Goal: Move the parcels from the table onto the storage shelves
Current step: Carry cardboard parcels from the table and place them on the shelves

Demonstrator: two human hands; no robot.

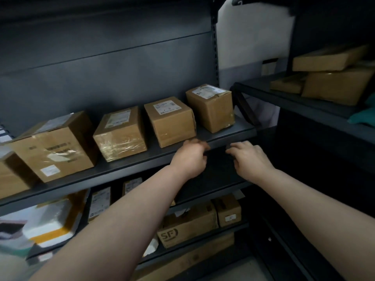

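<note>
Left hand [190,159] and right hand [250,159], each grip curled on 1 dark parcel [219,165] between them at the shelf [121,169] edge

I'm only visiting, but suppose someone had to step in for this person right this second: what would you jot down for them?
The left hand and the right hand are at the front edge of the middle shelf, fingers curled. There is a dark shape between them, too dim to tell whether it is a parcel or gripped.
Done: a row of brown boxes stands on that shelf. There are more parcels, such as the SF box, on the shelf below, and stacked boxes on the right-hand shelving.
Left: unknown, because the table is out of view.
</note>
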